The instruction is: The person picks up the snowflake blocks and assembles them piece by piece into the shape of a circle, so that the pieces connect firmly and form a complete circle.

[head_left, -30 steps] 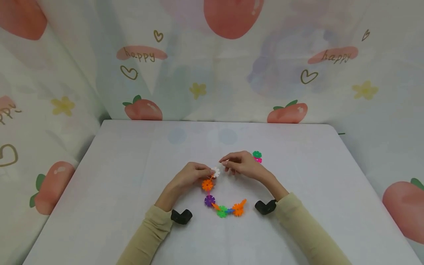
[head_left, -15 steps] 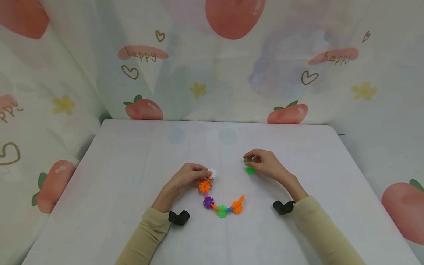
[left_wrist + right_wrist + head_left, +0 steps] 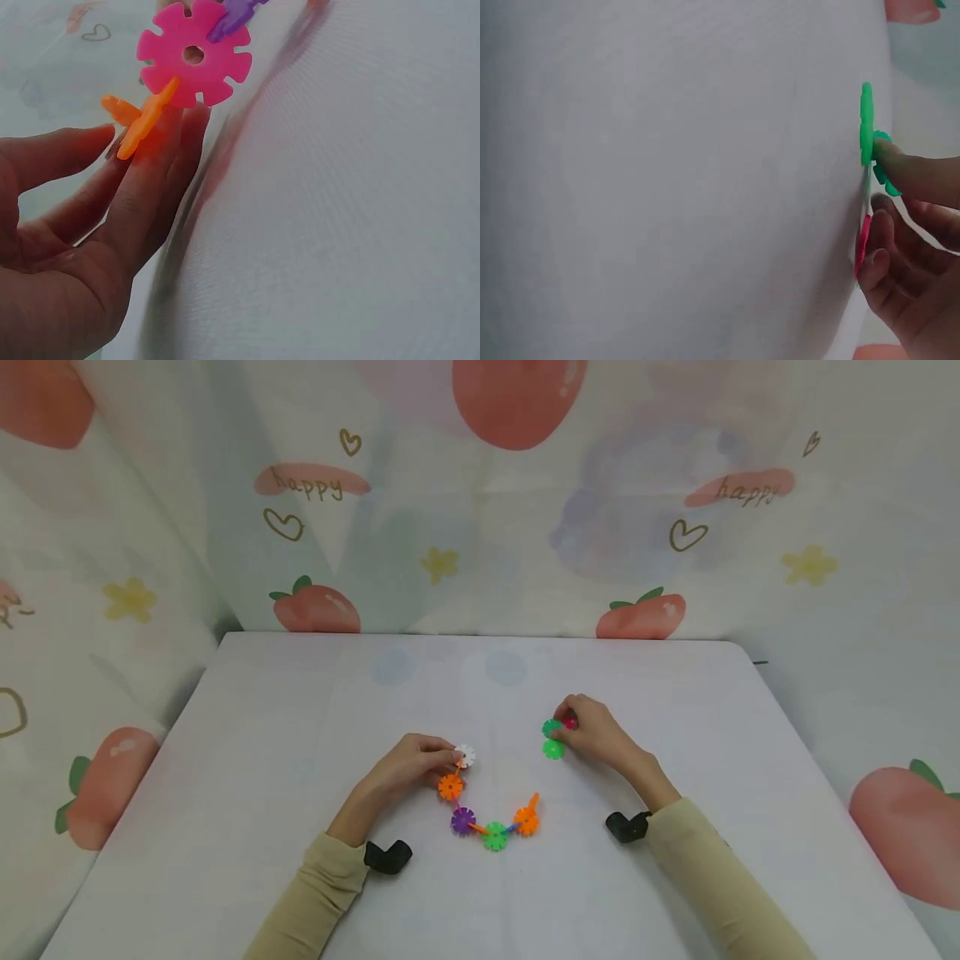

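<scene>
The left hand (image 3: 408, 768) pinches the disc chain (image 3: 462, 822) by its white disc (image 3: 467, 755), the far end toward four o'clock — the right hand (image 3: 600, 731), farther off, pinches a teal disc (image 3: 551, 727); the white disc lies toward its nine o'clock.

Probably a booth: printed hangings (image 3: 510, 552) behind and beside a white table (image 3: 285, 702)
</scene>
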A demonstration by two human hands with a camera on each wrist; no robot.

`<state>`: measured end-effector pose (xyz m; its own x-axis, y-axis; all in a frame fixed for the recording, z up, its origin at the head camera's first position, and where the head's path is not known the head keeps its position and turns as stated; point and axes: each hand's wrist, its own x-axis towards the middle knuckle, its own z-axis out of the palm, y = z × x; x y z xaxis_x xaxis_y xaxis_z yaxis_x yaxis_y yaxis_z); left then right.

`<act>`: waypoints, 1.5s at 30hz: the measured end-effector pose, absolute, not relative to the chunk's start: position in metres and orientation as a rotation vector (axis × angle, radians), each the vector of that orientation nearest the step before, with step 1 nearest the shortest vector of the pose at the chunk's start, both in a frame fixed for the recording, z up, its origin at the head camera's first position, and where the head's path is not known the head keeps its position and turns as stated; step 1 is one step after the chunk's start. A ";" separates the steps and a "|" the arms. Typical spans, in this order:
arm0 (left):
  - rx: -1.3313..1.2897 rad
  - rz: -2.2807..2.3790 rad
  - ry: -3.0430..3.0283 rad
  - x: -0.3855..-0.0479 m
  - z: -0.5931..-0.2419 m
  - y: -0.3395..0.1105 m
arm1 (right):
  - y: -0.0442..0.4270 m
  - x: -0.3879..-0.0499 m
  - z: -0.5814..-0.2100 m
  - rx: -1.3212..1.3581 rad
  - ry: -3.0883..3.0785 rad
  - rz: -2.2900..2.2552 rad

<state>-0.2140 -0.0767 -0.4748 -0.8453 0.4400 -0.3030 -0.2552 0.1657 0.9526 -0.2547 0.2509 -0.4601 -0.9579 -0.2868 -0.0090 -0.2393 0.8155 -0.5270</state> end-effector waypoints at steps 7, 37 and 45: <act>0.220 1.706 1.961 -0.214 -0.476 -0.078 | 0.246 -0.252 -0.458 -0.464 2.811 -1.006; 0.147 1.762 1.983 -0.212 -0.475 -0.072 | 0.180 -0.230 -0.450 -0.839 2.532 -1.310; 0.104 1.772 2.007 -0.212 -0.476 -0.067 | 0.174 -0.229 -0.451 -0.931 2.577 -1.363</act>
<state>-0.2117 -0.0668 -0.4764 -0.8921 0.3503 -0.2854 -0.2398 0.1683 0.9561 -0.2293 0.1736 -0.4512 -0.8118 -0.5477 0.2025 -0.4756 0.4189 -0.7735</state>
